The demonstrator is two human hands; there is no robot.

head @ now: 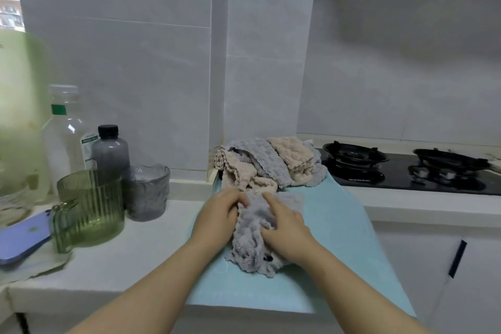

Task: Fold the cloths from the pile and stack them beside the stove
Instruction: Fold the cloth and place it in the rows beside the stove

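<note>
A crumpled grey cloth (pixel 250 236) lies on a light blue mat (pixel 339 228) on the counter in front of me. My left hand (pixel 217 218) grips its upper left edge. My right hand (pixel 284 228) presses on its right side, with the fingers curled into the fabric. Behind them, against the wall, sits the pile of cloths (pixel 271 167), a loose heap of grey and beige pieces. The black gas stove (pixel 406 171) is set into the counter to the right of the pile.
On the counter to the left stand a green ribbed glass jug (pixel 89 214), a grey glass cup (pixel 146 192), a dark-capped grey bottle (pixel 109 152) and a clear plastic bottle (pixel 65 130). A purple phone (pixel 21 238) lies at the far left. White cabinet doors (pixel 433 266) are below the stove.
</note>
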